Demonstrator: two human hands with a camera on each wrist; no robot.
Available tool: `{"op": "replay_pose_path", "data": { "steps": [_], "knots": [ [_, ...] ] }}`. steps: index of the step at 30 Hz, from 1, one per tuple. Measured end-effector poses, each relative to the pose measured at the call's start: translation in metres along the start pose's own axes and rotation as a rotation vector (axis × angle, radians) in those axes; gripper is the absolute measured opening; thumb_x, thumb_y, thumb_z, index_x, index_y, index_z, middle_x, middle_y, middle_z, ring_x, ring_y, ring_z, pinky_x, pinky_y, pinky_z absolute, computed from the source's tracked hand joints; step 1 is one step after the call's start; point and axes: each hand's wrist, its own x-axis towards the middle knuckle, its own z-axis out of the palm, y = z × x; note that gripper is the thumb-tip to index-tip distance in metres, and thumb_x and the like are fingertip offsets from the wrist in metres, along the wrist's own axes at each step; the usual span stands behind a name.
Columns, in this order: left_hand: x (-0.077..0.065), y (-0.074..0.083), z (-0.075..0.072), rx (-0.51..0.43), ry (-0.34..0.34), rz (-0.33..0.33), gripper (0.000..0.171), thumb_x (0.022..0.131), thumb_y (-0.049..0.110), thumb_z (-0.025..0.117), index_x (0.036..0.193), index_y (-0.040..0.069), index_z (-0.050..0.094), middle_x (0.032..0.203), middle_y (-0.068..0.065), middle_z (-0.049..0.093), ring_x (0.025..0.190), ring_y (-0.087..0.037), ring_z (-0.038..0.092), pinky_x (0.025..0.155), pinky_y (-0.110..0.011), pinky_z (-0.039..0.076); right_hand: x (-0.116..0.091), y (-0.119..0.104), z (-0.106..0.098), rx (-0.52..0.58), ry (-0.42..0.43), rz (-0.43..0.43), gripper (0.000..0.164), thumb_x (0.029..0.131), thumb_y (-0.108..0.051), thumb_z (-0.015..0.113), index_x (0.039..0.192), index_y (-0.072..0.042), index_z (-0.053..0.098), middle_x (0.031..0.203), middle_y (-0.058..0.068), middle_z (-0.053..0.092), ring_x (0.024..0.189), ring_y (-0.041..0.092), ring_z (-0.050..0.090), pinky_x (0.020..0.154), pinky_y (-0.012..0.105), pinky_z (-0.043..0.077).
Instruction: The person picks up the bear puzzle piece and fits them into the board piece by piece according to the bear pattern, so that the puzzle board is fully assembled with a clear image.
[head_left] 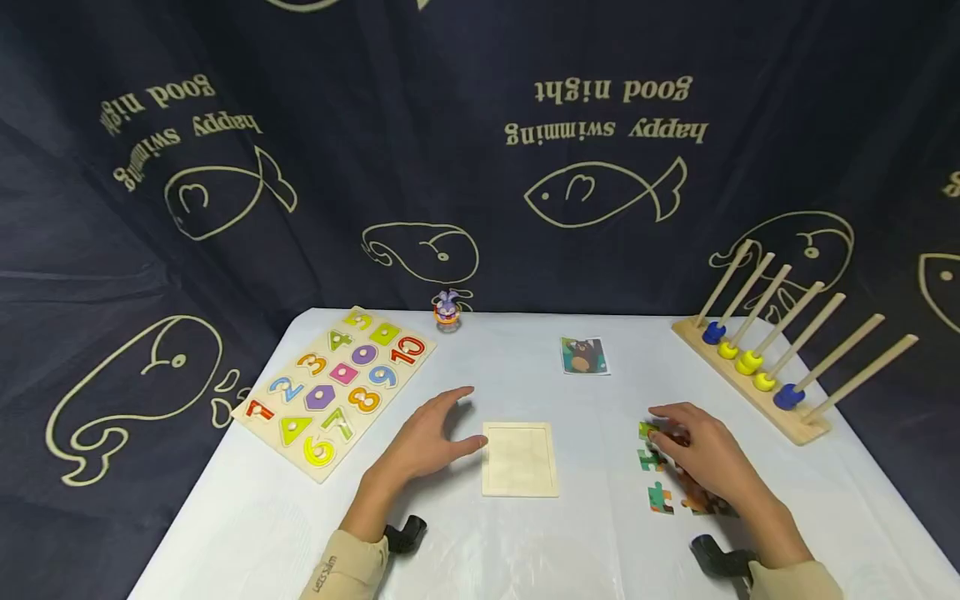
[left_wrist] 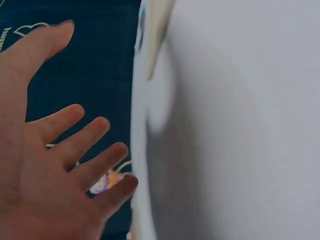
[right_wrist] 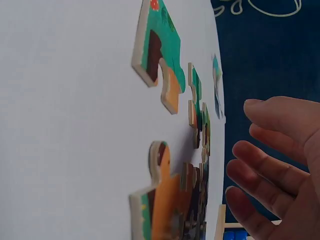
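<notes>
- One left hand (head_left: 423, 440) is hovering beside the one tray (head_left: 519, 461) — fingers spread, free.
- One right hand (head_left: 705, 454) is hovering over the pieces (head_left: 659, 497), fingers loosely bent, free.
- Pieces are lying right of the tray: three showing leftmost, others partly hidden — full count unclear.
- One card (head_left: 585, 357) is lying farther back.
- One toy (head_left: 447, 310), one number board (head_left: 266, 429) and one seven-peg rack (head_left: 813, 432) are surrounding these.
</notes>
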Motion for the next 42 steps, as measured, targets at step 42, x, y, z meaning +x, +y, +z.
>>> {"op": "replay_pose_path", "data": {
  "steps": [42],
  "knots": [
    [0.01, -0.003, 0.033, 0.201, -0.197, 0.182, 0.114, 0.051, 0.083, 0.069, 0.145, 0.025, 0.042, 0.158, -0.005, 0.02, 0.145, -0.032, 0.007, 0.109, -0.062, -0.001, 0.014, 0.005, 0.01, -0.108, -0.074, 0.029, 0.036, 0.077, -0.024, 0.076, 0.109, -0.008, 0.072, 0.103, 0.003, 0.059, 0.09, 0.022, 0.053, 0.076, 0.045, 0.045]
  ]
}}
